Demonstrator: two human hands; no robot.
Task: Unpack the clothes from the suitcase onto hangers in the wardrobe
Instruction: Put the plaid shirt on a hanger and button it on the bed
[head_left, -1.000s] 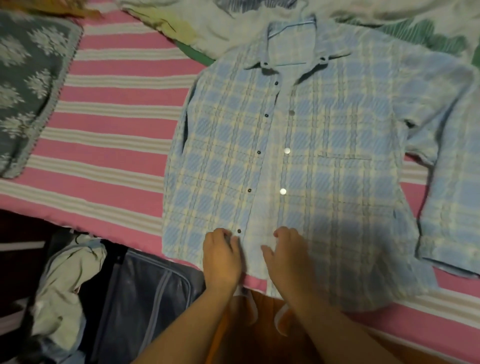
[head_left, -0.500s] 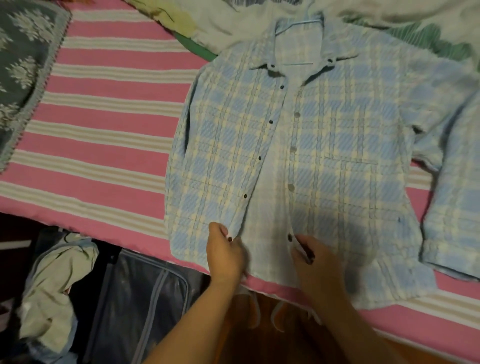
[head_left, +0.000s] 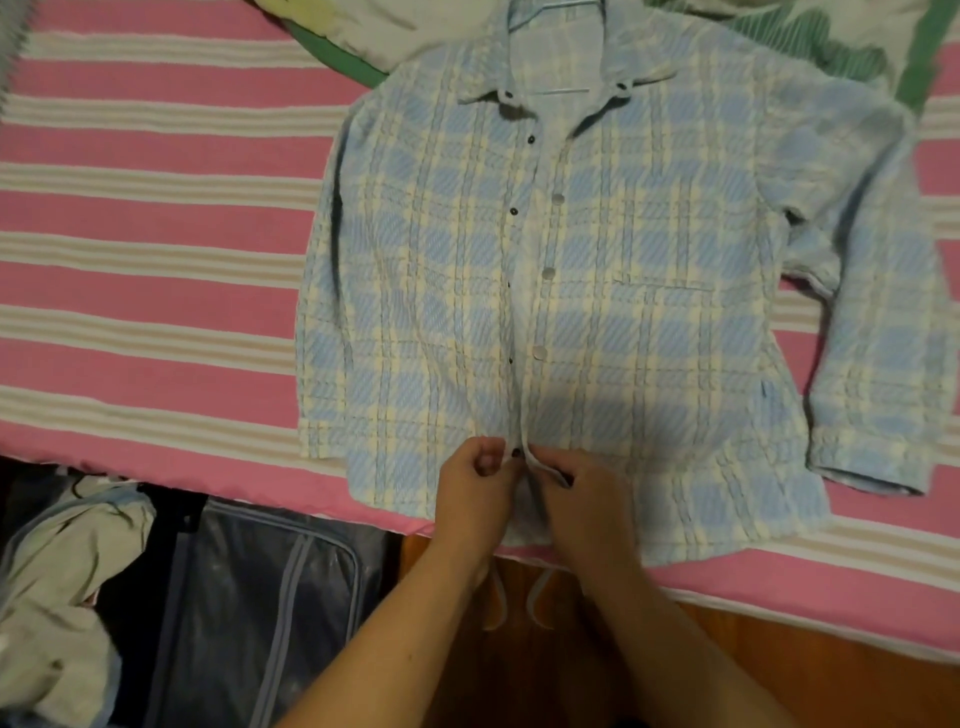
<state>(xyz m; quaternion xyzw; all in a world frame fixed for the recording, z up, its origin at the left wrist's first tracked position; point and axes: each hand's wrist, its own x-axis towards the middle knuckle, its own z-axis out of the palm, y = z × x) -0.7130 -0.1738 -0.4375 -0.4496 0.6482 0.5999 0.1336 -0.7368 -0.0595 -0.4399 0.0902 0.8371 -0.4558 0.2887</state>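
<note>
1. The plaid shirt (head_left: 597, 291) lies face up on the striped bedspread (head_left: 156, 249), spread out ahead of both hands, with a hanger (head_left: 556, 91) already inside the collar at the end farthest from them.
2. The left hand (head_left: 475, 488) has its fingers curled and pinches the edge of the left front panel near the hem; the thumb sits right beside a dark snap.
3. The right hand (head_left: 582, 499), touching the left, has its fingers curled round the opposite edge, lifting a narrow strip of the placket.
4. A second ago the two hands rested flat and slightly apart on the hem; half a second ago each had taken its own edge with a gap of lining between. Now the edges are drawn together and the gap at the bottom has closed.
5. That reads as fastening the lowest snap; whether it has actually clicked shut is hard to tell, since the fingers cover it.
6. The snaps farther from the hands, up towards the collar, look unfastened.
7. The open suitcase (head_left: 249, 608) sits below and left of the left forearm, with a pale garment (head_left: 57, 587) still in it, so more unpacking remains.
</note>
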